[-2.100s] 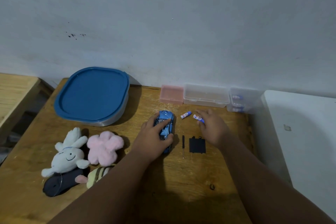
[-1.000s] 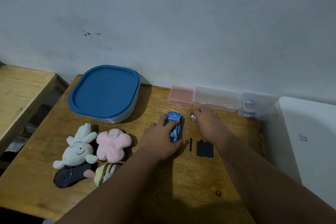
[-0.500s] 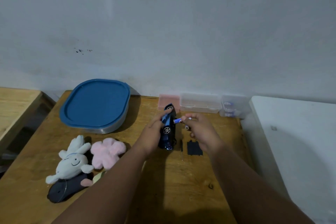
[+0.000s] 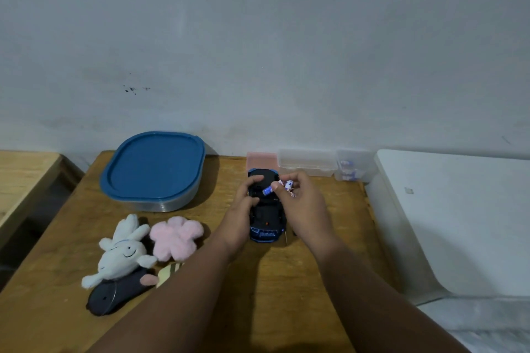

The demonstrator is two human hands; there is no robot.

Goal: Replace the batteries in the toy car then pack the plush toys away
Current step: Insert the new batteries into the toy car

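Observation:
The blue toy car [image 4: 266, 218] lies upside down, dark underside up, at the middle of the wooden table [image 4: 286, 295]. My left hand [image 4: 239, 219] grips its left side. My right hand [image 4: 301, 203] pinches a blue and white battery [image 4: 267, 190] over the car's underside and holds more batteries [image 4: 288, 186] in its fingers. At the left lie plush toys: a white rabbit [image 4: 122, 252], a pink flower [image 4: 176, 236], a dark one [image 4: 114, 295] and a striped one [image 4: 169, 272], partly hidden by my arm.
A container with a blue lid [image 4: 153, 170] stands at the back left. A pink box [image 4: 261, 160] and clear plastic boxes [image 4: 308, 162], one holding batteries [image 4: 351, 170], line the wall. A white surface [image 4: 459, 209] borders the table's right edge.
The car went from resting on its wheels to lying underside up in my left hand. My right hand picked batteries off the table and brought one over the car.

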